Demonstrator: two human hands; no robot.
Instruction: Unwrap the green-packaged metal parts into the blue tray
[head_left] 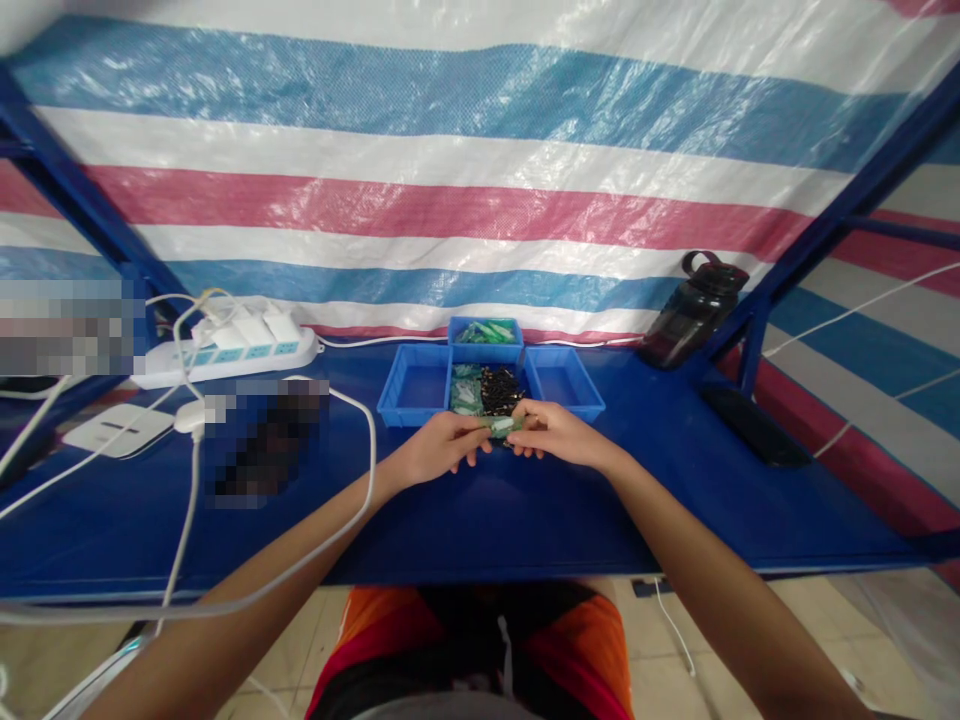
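My left hand (pixel 441 446) and my right hand (pixel 553 433) meet over the blue table (pixel 480 510), both pinching one small green part (pixel 504 425) between their fingertips. Just behind them stands a blue tray (pixel 454 372) that holds green parts (pixel 466 391) on its left side and a heap of small black pieces (pixel 501 388) on its right. An empty blue tray (pixel 414 388) sits to its left and another blue tray (pixel 564 382) to its right. A further blue tray (pixel 485 333) with green parts stands behind.
A white power strip (pixel 225 352) with chargers and white cables (pixel 360 440) lies at the back left, with a flat white device (pixel 118 430) nearer. A dark water bottle (pixel 694 310) stands at the back right beside a blue frame post (pixel 817 240). A striped tarpaulin (pixel 480 180) forms the back wall.
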